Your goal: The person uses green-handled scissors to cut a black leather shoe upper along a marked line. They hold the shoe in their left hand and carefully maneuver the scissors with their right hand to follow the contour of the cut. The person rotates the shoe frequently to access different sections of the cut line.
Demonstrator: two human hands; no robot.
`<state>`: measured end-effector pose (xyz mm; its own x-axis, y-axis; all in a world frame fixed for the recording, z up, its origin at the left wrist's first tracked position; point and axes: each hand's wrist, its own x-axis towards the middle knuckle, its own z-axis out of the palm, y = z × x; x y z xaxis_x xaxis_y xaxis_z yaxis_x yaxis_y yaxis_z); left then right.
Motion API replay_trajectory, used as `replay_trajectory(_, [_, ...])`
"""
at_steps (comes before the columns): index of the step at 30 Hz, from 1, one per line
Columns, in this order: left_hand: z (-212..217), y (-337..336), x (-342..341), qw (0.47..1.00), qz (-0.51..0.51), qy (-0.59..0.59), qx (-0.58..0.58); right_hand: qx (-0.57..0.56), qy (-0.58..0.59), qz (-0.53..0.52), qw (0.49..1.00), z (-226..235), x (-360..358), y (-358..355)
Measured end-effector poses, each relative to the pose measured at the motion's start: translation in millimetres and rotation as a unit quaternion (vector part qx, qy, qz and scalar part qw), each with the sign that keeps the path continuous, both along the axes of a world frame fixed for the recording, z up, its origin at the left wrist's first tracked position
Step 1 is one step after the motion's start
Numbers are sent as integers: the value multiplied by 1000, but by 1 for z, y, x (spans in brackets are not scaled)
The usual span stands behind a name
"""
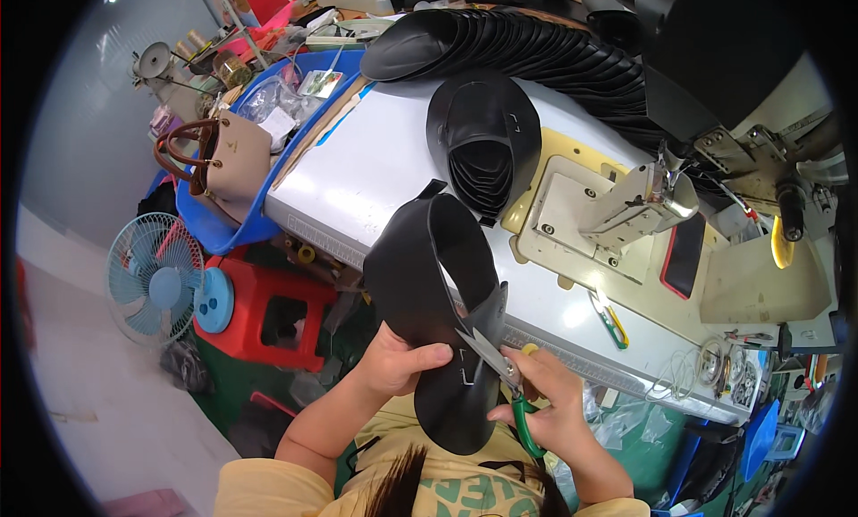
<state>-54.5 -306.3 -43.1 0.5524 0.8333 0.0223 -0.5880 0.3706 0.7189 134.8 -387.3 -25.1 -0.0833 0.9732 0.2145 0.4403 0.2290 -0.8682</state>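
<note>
White tabletop [344, 182] beyond, left fingers [427, 357] clasp curved black piece [407, 267], right fingers [542, 374] grip green-handled scissors [508, 370].

White tabletop [349, 164] passable at left, beyond held black piece [402, 271]; sewing machine [636, 211] blocks right.

1. Yellow shirt [393, 425]: green capital letters [451, 491] are printed across the front in rows, partly covered by hair [402, 483].
2. Surface [357, 168]: a ruler strip [326, 240] with fine graduations runs along its front edge; its numbers are too small to read.
3. Beige handbag [241, 159]: a small mark on the front, illegible.
4. Packet [321, 83] in the blue bin [214, 236]: coloured print, too small to read.
</note>
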Motion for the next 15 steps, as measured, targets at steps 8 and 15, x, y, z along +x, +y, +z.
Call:
replay_trajectory(8, [2,0,7,998,-10,3,62,2,5,-41,999,-2,1,-11])
replay_trajectory(15, [0,-7,9,990,0,70,121,44,-27,-74,996,0,-4,-6])
